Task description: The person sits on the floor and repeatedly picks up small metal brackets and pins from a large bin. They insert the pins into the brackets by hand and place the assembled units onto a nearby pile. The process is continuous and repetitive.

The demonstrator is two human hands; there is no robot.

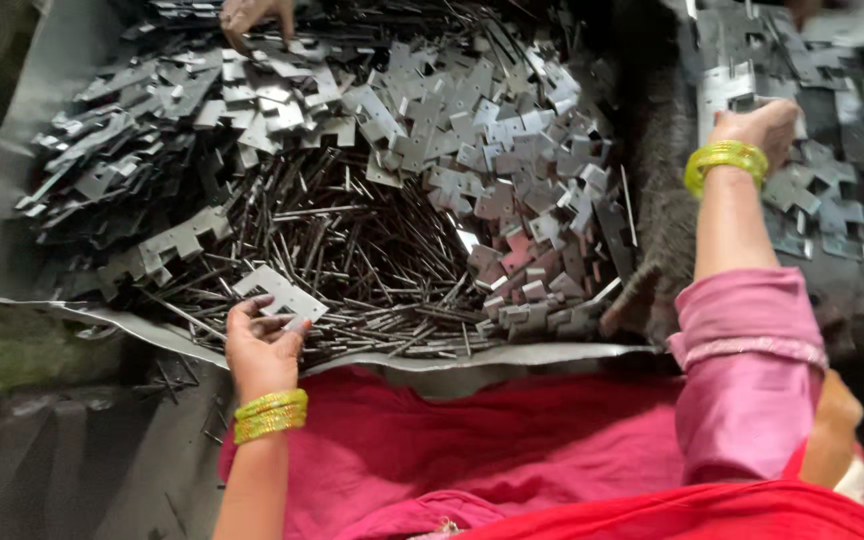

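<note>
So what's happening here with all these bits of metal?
A person in pink sits before a big heap of flat notched metal plates and thin metal rods spread on a grey sheet. Their left hand holds one plate at the near edge of the heap. Their right hand reaches out to a separate pile of plates on the right. Another person's hand touches the heap at the far side.

The scene was taken by a single head-worn camera, aimed steeply downward and forward from close above the person's lap, so that the left hand (262, 345), the right hand (757, 125) and the heap of metal plates (472, 150) were seen nearby.
</note>
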